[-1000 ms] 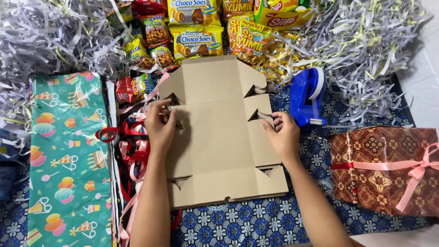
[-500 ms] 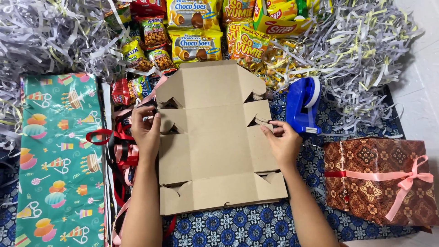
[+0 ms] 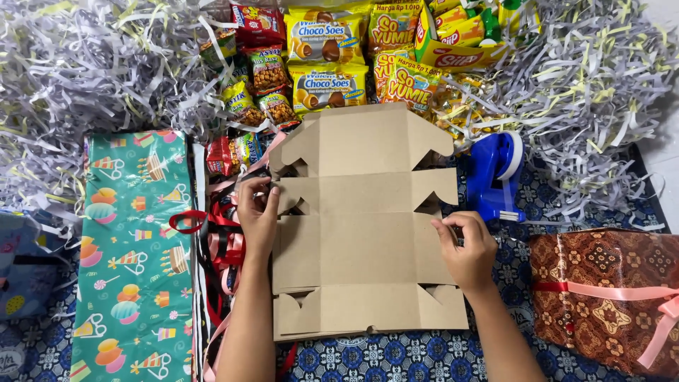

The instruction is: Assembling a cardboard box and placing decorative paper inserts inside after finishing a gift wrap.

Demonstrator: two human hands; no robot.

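Flat brown die-cut cardboard box blank lies between both hands. Left hand pinches its left edge flap; right hand pinches the right edge. Blue tape dispenser just beyond right hand; red and pink ribbons beside left.

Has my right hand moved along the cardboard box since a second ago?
Yes. The right hand has slid down the flat cardboard box edge toward you, from level with the blue tape dispenser to below it.
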